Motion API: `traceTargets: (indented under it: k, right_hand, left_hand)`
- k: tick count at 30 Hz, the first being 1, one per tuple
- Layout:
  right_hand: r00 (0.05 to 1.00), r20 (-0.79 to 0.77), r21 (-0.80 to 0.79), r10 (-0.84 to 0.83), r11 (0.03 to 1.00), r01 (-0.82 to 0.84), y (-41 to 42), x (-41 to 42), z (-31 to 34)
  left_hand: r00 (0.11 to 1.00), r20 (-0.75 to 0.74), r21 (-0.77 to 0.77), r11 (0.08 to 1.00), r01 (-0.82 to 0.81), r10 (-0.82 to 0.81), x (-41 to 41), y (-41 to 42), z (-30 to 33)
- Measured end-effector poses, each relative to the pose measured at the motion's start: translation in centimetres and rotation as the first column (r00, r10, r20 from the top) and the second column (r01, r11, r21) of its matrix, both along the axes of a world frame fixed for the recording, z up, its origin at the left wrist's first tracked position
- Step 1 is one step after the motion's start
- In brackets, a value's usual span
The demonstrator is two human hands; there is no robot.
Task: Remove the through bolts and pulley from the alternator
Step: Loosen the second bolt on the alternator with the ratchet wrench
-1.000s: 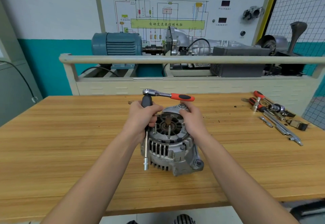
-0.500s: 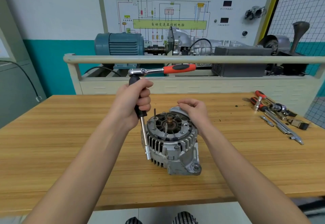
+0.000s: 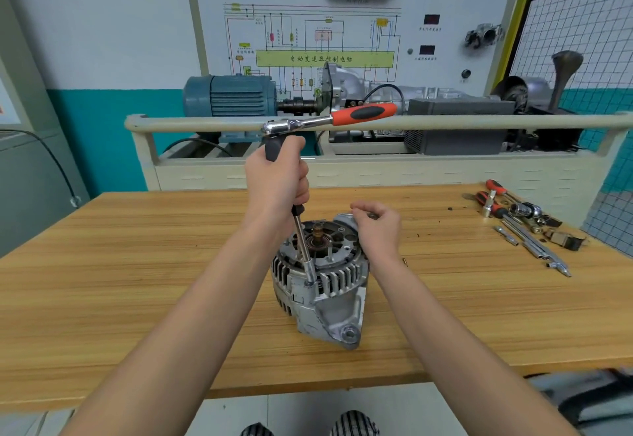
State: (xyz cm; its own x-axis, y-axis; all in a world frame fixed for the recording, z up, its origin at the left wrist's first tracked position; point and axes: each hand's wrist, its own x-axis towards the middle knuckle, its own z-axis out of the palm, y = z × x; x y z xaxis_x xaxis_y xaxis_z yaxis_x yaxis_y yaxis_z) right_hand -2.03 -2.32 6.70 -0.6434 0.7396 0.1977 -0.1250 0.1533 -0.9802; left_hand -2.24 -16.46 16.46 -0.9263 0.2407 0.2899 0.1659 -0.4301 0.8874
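Observation:
A silver alternator stands on the wooden workbench with its shaft end up. My left hand grips the black handle of a long extension bar topped by a ratchet with an orange grip. The bar slants down and its socket tip meets the near rim of the alternator housing. My right hand rests on the far upper edge of the alternator, fingers curled over its mounting lug. Thin studs stick up beside the brown shaft.
Loose tools, sockets, screwdrivers and extension pieces lie at the bench's right side. Behind the bench runs a beige rail in front of a training rig with a blue motor and a wiring panel.
My left hand has lifted the ratchet and bar higher and swung the socket tip from the alternator's left side onto its near rim. My right hand has shifted to the far edge.

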Motion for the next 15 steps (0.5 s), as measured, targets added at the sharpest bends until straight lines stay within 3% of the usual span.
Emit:
traceTargets:
  k: [5, 10, 13, 15]
  right_hand:
    - [1.000, 0.014, 0.068, -0.011, 0.998, 0.010, 0.2, 0.2, -0.2]
    - [0.990, 0.124, 0.144, 0.063, 0.986, -0.081, 0.7, 0.6, 1.0]
    - [0.994, 0.011, 0.158, 0.104, 0.982, -0.105, 0.5, 1.6, 3.3]
    - [0.960, -0.148, 0.111, 0.237, 0.969, -0.222, 0.0, 2.7, 5.5]
  left_hand:
    - [0.998, -0.056, -0.024, 0.999, -0.030, 0.029, 0.4, 0.1, -0.1]
    - [0.994, -0.101, -0.073, 0.996, -0.053, 0.045, 0.7, 0.3, -0.1]
    - [0.992, -0.121, -0.078, 0.996, -0.049, 0.039, 0.9, 0.4, -0.1]
    - [0.991, -0.134, -0.077, 0.996, -0.042, 0.031, 1.1, 0.5, -0.1]
